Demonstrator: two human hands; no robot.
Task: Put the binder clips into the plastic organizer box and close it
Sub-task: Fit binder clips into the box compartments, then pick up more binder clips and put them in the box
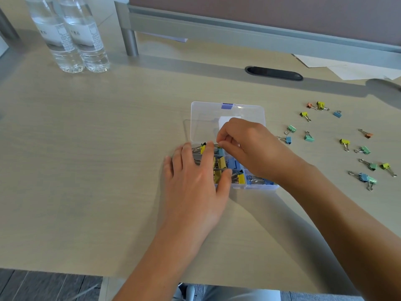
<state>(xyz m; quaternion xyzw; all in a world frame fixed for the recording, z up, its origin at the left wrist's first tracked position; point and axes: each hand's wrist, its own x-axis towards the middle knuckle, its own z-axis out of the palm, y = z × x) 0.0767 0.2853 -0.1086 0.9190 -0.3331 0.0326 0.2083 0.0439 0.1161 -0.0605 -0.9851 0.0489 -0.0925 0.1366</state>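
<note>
A clear plastic box (253, 185) sits open on a pale wood-grain desk (97, 148), its lid (204, 118) standing up behind it with a purple latch (227, 106) at the top edge and a white label showing through the plastic. The box is split into compartments, and those in view hold binder clips (221, 162): yellow ones toward the left and middle, blue ones toward the right, their wire handles tangled together. The near-right compartment holds blue clips with silver handles. The left hand (195, 181) lies flat over the left part of the box, fingers straight and spread across the clips and the rim, the thumb resting by a yellow clip near the front wall. The right hand (245, 146) hovers over the back row with its fingers curled and fingertips drawn together in a pinch above the compartments; whether a clip is between them cannot be told. To the right of the box, loose clips (345, 144) in green, blue, yellow and orange lie scattered on the desk, well apart from it, the nearest a blue one just beyond the right wrist. Two water bottles (71, 40) stand side by side at the far left. Sheets of paper (351, 68) lie at the far right, near a dark cable slot (273, 73) in the desk.
</note>
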